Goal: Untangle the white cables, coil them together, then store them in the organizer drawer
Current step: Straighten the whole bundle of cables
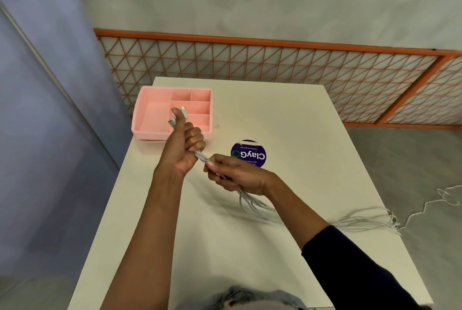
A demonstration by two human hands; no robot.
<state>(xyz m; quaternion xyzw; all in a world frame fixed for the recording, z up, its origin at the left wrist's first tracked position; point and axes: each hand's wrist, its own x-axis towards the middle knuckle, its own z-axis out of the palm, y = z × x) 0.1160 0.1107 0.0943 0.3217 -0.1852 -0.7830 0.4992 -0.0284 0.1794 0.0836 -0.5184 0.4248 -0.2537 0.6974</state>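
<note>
Hands close together above white rectangular table | L hand fisted round upper end of thin white cables, connector tips past thumb | R hand clamped on bundle just below | tails trail off table's R edge | pink plastic organizer tray at far-L corner

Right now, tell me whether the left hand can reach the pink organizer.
Probably yes. The left hand grips the white cables close by the pink organizer, with nothing visibly between them, though the right hand also holds the bundle.
</note>
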